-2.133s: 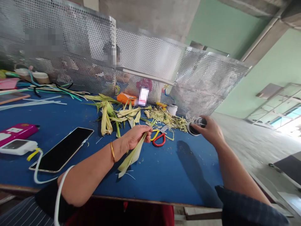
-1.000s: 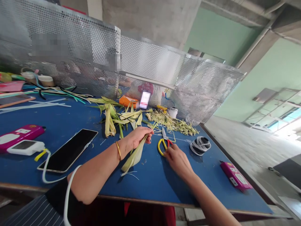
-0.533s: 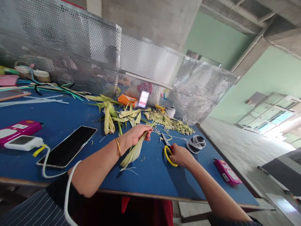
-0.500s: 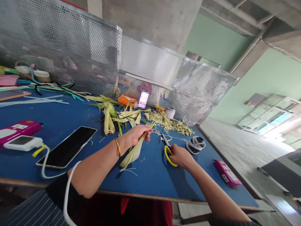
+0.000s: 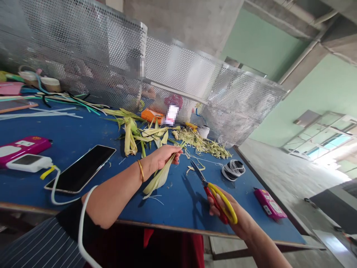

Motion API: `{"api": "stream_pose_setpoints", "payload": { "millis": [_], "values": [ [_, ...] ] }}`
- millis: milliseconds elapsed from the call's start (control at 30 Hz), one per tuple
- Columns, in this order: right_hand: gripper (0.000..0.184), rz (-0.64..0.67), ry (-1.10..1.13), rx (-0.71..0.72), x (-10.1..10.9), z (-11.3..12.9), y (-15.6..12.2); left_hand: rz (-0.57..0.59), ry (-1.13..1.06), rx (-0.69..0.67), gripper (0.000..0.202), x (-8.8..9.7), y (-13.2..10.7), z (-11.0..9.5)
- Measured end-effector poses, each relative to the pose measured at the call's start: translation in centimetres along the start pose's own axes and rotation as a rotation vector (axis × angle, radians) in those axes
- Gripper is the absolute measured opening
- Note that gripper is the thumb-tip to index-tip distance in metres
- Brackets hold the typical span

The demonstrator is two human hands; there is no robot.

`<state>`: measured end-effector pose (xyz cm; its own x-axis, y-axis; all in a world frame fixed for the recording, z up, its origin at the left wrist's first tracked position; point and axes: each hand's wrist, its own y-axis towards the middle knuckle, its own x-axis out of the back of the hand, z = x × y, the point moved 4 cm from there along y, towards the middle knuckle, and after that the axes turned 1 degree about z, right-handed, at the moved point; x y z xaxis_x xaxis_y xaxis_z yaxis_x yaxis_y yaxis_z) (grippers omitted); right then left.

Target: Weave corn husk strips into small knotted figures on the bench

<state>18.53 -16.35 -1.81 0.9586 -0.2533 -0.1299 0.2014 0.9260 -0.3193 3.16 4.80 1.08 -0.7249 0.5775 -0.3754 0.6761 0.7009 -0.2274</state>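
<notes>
My left hand (image 5: 168,155) is closed around the narrow end of a pale green corn husk (image 5: 157,181), whose wide part hangs down toward the blue table (image 5: 173,208). In my right hand (image 5: 223,206) is a pair of scissors (image 5: 213,193) with one red and one yellow handle. The blades are close together and point up and left, apart from the husk. Beyond my left hand lie more corn husks (image 5: 130,139) and a heap of small cut husk pieces (image 5: 199,140). A thin white string runs from near my left hand to a wound spool (image 5: 233,170).
A black-screened phone (image 5: 83,167) and a magenta device (image 5: 28,147) with a white cabled unit (image 5: 29,163) lie at left. Another magenta device (image 5: 270,204) sits by the right edge. A perforated metal screen (image 5: 175,67) stands along the back, near an orange object (image 5: 152,115).
My right hand has drawn back toward me and right with the scissors, lifting them off the tabletop. My left hand still holds the husk in nearly the same spot.
</notes>
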Motion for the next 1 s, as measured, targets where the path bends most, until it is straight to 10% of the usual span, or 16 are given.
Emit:
{"api": "stream_pose_setpoints", "payload": {
  "millis": [167, 500, 767, 1000],
  "values": [
    [0.055, 0.101, 0.172, 0.006, -0.6, -0.5, 0.3, 0.012, -0.009, -0.004, 0.021, 0.3, 0.4, 0.0],
    [0.055, -0.089, 0.033, 0.095, -1.9, 1.4, 3.5, 0.003, 0.013, 0.009, 0.026, -0.2, -0.3, -0.3],
    [0.059, -0.184, -0.356, 0.167, -0.7, 1.3, 5.0, -0.016, -0.025, -0.023, 0.026, 0.4, -0.1, -0.8],
    [0.056, -0.093, -1.274, 0.288, 0.5, 1.3, 2.6, -0.113, 0.022, -0.216, 0.025, 1.4, -1.2, -4.0]
  ]
}}
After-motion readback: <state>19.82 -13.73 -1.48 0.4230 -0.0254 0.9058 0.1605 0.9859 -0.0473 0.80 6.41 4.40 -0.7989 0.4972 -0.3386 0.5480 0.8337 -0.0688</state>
